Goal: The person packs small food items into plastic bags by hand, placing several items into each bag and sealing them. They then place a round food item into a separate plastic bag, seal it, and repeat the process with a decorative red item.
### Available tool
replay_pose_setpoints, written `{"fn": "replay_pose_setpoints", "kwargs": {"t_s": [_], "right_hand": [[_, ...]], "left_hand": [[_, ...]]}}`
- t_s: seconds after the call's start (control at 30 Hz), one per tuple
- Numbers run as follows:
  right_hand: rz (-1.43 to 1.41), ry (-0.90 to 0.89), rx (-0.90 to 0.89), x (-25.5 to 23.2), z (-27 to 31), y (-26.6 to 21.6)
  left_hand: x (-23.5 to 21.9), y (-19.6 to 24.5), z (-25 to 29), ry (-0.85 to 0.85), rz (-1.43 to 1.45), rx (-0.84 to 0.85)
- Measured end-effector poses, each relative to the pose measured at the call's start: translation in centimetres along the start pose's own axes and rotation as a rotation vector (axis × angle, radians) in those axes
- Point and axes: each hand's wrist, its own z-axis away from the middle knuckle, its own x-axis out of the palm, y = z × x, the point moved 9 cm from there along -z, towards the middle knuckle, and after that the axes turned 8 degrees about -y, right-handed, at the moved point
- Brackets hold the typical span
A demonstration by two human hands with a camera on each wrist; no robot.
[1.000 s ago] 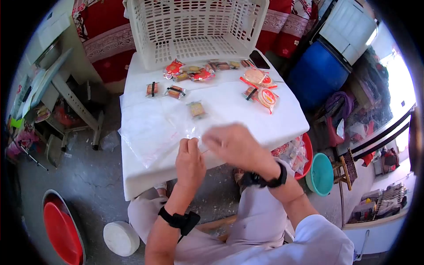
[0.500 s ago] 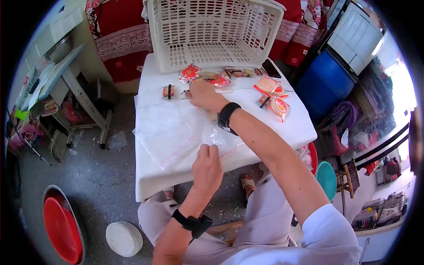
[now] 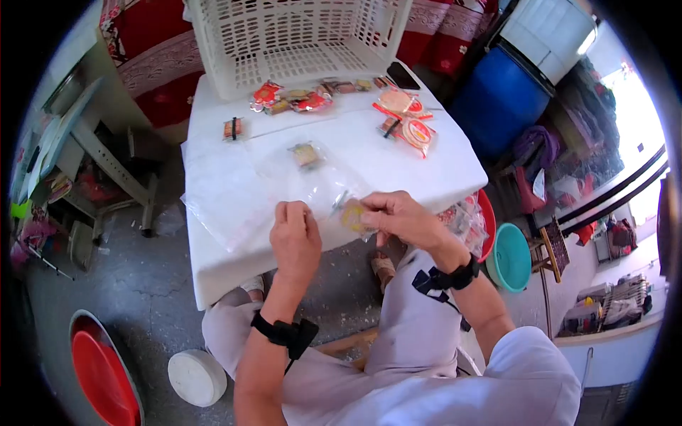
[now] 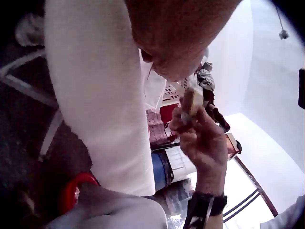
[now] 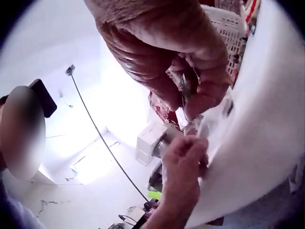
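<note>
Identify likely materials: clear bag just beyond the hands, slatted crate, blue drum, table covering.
Clear bag: thin glossy plastic film; see-through, wrinkled, with bright glints.
Slatted crate: probably molded plastic, off-white; regular slots throughout.
Blue drum: likely smooth plastic, solid color; painted metal not excluded.
Table covering: matte white, drapes over the edge; fabric or soft sheeting, can't tell.

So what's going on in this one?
Someone seated at a white-covered table is handling small wrapped snacks and a clear plastic bag. The left hand pinches the near edge of the bag, while the right hand holds a wrapped snack close by. Another yellowish snack lies farther up, in or under the clear plastic; I can't tell which. More packets sit in front of the white crate.
</note>
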Motion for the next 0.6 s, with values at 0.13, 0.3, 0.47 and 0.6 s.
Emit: {"fn": "replay_pose_setpoints", "kwargs": {"t_s": [0.13, 0.3, 0.47, 0.6], "right_hand": [[-0.124, 0.103, 0.051, 0.6, 0.1, 2.6], [-0.107, 0.382, -0.117, -0.1, -2.5, 2.1], [-0.144, 0.448, -0.187, 0.9, -5.9, 1.4], [-0.248, 0.318, -0.252, 1.8, -9.0, 2.1]], "left_hand": [[-0.3, 0.5, 0.1, 0.036, 0.007, 0.023], [-0.3, 0.7, 0.0, 0.026, 0.02, 0.039], [-0.4, 1.3, 0.0, 0.052, -0.037, 0.115], [-0.1, 0.8, 0.1, 0.017, -0.002, 0.096]]}}
